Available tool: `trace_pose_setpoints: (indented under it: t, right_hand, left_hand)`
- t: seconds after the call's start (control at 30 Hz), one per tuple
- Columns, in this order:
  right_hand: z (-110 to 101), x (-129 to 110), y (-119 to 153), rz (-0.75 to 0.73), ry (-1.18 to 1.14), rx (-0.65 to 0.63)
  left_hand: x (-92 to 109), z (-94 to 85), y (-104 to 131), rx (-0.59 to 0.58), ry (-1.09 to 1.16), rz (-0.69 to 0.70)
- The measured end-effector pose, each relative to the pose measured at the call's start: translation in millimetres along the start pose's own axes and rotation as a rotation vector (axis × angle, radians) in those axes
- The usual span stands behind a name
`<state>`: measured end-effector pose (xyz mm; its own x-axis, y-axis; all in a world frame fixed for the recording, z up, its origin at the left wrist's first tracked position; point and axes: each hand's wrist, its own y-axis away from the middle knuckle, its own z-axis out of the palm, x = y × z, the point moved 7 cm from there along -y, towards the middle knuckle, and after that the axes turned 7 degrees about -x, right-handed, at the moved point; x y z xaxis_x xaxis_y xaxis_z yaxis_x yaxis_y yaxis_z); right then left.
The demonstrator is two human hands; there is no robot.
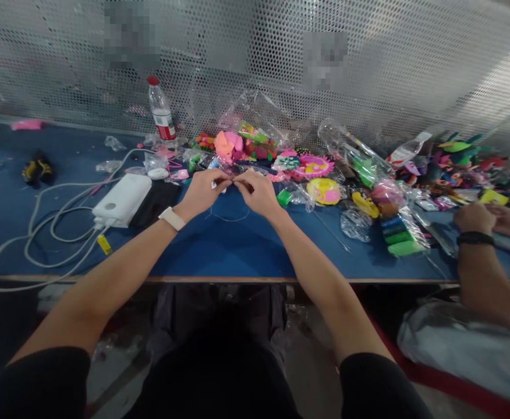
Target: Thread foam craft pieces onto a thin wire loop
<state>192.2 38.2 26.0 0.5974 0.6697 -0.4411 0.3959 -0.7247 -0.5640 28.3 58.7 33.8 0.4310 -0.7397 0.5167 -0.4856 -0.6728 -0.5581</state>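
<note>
My left hand (205, 191) and my right hand (257, 192) meet fingertip to fingertip above the blue table (224, 250). Both are closed in a pinch. A thin pale thread (231, 220) hangs in a shallow loop beneath them, one end running up toward each hand. Something small and white shows by the left fingers; its kind is too small to tell. Just behind the hands lie pink and orange foam pieces (229, 145). A green lump (284, 198) sits right of my right hand.
At left are a white power bank (123, 201) with looped cables, a dark flat item (156, 203) and a bottle (162, 113). Colourful craft pieces and plastic wrap line the back. Green and blue clay packs (401, 235) lie at right, near a co-worker's hands (477, 220). A perforated metal panel (237, 52) stands behind.
</note>
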Motion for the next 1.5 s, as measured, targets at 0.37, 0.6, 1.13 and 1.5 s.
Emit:
trace_pose_setpoints:
  t: [0.37, 0.6, 1.13, 1.5]
  right_hand:
    - [3, 10, -3, 0.111, -0.097, 0.031]
    - [8, 20, -6, 0.189, -0.217, 0.025]
    - [3, -4, -1, 0.039, -0.080, 0.043]
    - [13, 7, -3, 0.187, -0.144, 0.029]
  left_hand:
    - [-9, 7.7, 1, -0.026, -0.042, -0.019]
    - [0, 12.1, 4, -0.087, -0.399, 0.118]
    - [-2, -1.8, 1, 0.066, -0.037, -0.050]
    - [11, -0.1, 4, 0.068, -0.234, 0.054]
